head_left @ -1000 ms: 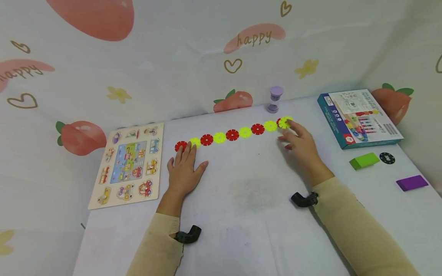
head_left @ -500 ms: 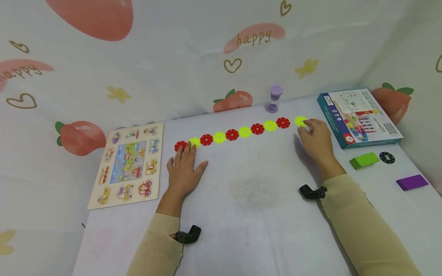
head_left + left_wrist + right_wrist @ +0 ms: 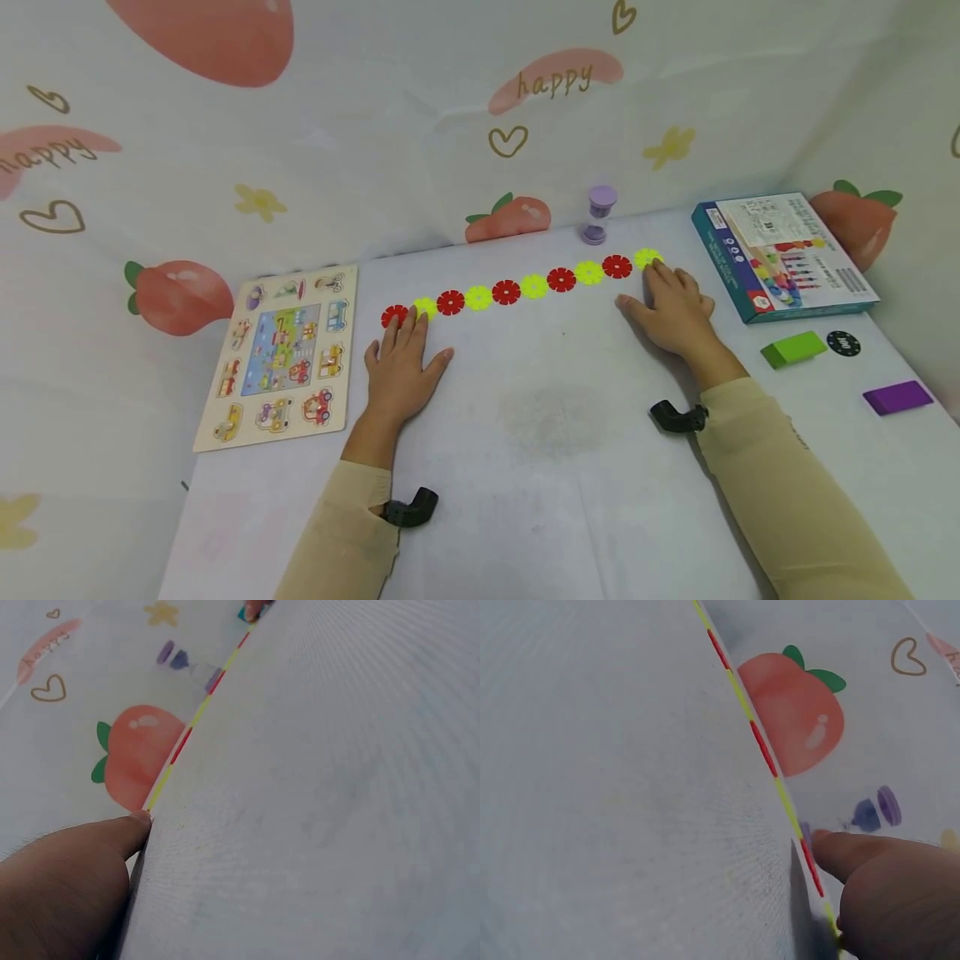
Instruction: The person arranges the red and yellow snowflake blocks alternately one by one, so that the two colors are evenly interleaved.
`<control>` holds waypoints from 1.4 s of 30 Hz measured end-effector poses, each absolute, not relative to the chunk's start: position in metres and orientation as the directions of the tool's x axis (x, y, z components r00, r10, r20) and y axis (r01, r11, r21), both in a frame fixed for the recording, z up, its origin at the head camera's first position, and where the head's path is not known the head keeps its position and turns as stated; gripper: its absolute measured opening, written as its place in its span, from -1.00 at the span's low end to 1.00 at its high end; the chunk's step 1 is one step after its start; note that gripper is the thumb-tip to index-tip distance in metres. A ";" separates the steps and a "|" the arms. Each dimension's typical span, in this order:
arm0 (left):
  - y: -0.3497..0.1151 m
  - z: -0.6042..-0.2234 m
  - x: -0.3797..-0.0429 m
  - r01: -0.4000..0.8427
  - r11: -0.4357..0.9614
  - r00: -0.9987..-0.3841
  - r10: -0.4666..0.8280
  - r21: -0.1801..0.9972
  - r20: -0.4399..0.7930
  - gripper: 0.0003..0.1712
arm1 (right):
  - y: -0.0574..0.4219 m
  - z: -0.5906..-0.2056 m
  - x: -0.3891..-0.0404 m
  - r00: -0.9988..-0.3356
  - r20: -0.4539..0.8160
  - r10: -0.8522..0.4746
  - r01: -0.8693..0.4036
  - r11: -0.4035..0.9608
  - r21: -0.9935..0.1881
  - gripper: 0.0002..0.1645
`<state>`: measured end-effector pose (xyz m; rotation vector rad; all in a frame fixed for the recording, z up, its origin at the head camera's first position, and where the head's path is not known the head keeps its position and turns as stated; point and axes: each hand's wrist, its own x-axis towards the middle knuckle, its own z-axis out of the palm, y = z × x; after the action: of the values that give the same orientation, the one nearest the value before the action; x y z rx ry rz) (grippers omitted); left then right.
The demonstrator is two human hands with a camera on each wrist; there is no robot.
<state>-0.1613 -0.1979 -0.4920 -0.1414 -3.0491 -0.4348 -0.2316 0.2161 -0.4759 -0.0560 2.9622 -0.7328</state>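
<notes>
A row of flat notched discs, red and yellow by turns, runs across the table in the head view. My left hand (image 3: 401, 375) lies with spread fingers at the row's left end, fingertips on a red disc (image 3: 393, 316) and a yellow disc (image 3: 425, 307). At the right end, my right hand (image 3: 677, 315) touches the last yellow disc (image 3: 647, 257) with extended fingers, its thumb held apart. Beside that disc sits a red disc (image 3: 617, 267). Both wrist views show the row nearly edge-on; a thumb (image 3: 120, 836) shows in the left one.
A wooden picture puzzle board (image 3: 217, 417) lies at the left. A purple sand timer (image 3: 597, 215) stands behind the row. On the right are a boxed set (image 3: 787, 254), a green block (image 3: 793, 350), a black chip (image 3: 843, 343) and a purple block (image 3: 897, 397).
My right hand has slid the yellow disc off the red one to the right, then slightly back left beside it; its fingers have straightened. The left hand has stayed put.
</notes>
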 end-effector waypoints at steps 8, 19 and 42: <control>-0.198 -0.492 -0.161 0.093 0.954 -0.995 0.079 0.284 0.060 -0.07 | 0.216 -0.475 -0.232 -0.996 -0.068 -0.061 -0.024 0.894 -0.448 0.01; -0.196 -0.490 -0.160 0.099 0.948 -0.994 0.082 0.301 0.068 -0.09 | 0.224 -0.476 -0.235 -0.994 -0.080 -0.075 -0.031 0.893 -0.449 -0.09; -0.198 -0.493 -0.161 0.092 0.951 -0.995 0.075 0.296 0.067 -0.08 | 0.221 -0.483 -0.233 -0.991 -0.089 -0.102 -0.059 0.916 -0.396 0.02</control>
<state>-0.1611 -0.1980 -0.4929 -0.1307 -3.0482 -0.4669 -0.2326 0.2212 -0.4828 -0.1251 2.9691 -0.6085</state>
